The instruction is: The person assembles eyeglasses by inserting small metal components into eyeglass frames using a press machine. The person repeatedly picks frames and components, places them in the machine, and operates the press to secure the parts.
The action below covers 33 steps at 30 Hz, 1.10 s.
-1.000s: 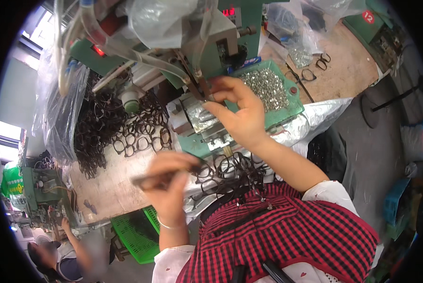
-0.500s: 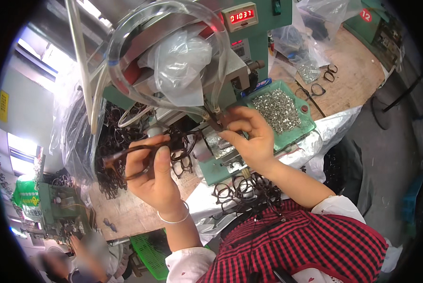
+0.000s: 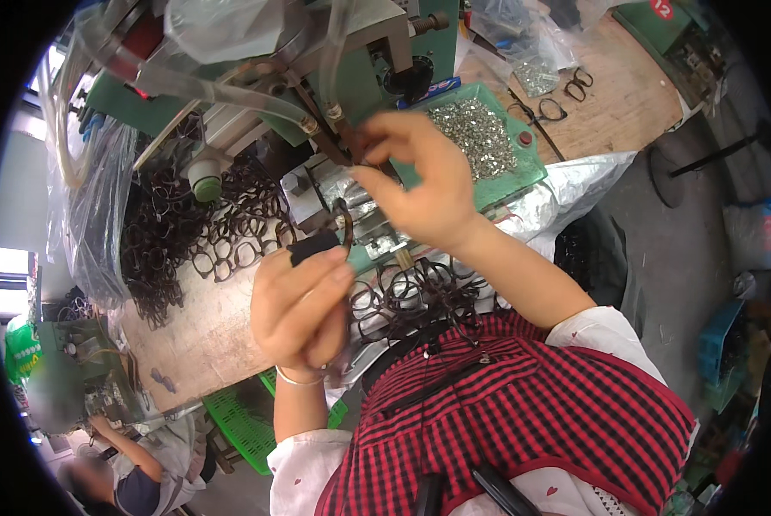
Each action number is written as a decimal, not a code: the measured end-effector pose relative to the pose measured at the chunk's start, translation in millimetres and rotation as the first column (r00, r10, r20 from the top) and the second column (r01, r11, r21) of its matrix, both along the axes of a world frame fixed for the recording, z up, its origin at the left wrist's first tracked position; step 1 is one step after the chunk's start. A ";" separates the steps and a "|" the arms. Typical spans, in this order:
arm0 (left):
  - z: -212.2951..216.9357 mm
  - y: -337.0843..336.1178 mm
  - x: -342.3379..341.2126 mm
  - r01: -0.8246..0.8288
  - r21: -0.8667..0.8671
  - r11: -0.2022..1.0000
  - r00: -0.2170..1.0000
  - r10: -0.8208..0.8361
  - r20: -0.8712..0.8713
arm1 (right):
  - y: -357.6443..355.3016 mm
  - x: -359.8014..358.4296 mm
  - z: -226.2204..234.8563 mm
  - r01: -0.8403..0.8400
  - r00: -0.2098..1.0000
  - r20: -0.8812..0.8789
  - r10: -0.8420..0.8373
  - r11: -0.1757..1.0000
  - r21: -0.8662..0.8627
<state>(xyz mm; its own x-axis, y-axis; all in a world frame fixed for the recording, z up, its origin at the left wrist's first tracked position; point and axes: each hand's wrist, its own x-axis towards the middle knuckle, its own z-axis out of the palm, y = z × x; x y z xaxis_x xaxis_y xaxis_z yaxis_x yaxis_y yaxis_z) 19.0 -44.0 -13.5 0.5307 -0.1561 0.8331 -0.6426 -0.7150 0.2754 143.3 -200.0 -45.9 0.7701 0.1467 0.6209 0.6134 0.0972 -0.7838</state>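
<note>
My left hand (image 3: 304, 301) is closed on a dark brown glasses frame (image 3: 346, 225), whose curved end rises past my fingertips toward the machine; my fingers hide most of it. A flat black piece (image 3: 314, 247) shows beside those fingers, too unclear to name. My right hand (image 3: 433, 181) is up at the green bench machine's narrow metal tool arms (image 3: 330, 138), thumb and fingers bent into a pinch. Slight blur covers those fingertips, and whatever small thing they hold cannot be made out. Below my hands lies the machine's metal fixture (image 3: 304, 193).
A green tray (image 3: 532, 168) of small shiny metal parts stands right of the machine. Many dark glasses frames (image 3: 222, 232) are heaped at left, with more frames (image 3: 428, 297) at the front edge. Plastic bags (image 3: 514, 43) lie behind. Another person (image 3: 145, 469) works at lower left.
My left hand has moved down, bringing the glasses frame nearer the fixture and turning it. My right hand stays by the tool arms. The view has shifted, so the machine appears higher and further left.
</note>
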 end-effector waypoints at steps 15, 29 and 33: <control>6.5 -22.6 20.7 0.071 0.227 0.971 0.973 -0.018 -0.229 | -118.7 65.3 -79.7 0.448 0.775 -0.410 -0.482 0.875 -0.183; -29.6 -13.1 -35.7 -0.201 0.083 0.976 0.967 0.211 -0.143 | -64.7 38.0 -76.7 0.373 0.869 -0.341 -0.359 0.927 -0.028; -24.4 81.6 -52.9 -0.726 -0.127 0.676 0.683 0.730 -0.014 | -77.9 18.8 -65.2 0.375 0.882 -0.194 -0.428 0.890 -0.260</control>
<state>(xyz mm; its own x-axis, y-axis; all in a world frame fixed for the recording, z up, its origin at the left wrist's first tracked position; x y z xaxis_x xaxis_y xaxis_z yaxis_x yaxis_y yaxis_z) -33.9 37.6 -37.9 0.4063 0.3630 0.8386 0.0571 -0.9260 0.3731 162.1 -277.9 -111.1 0.9110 -0.1019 0.3996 0.3550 -0.2992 -0.8857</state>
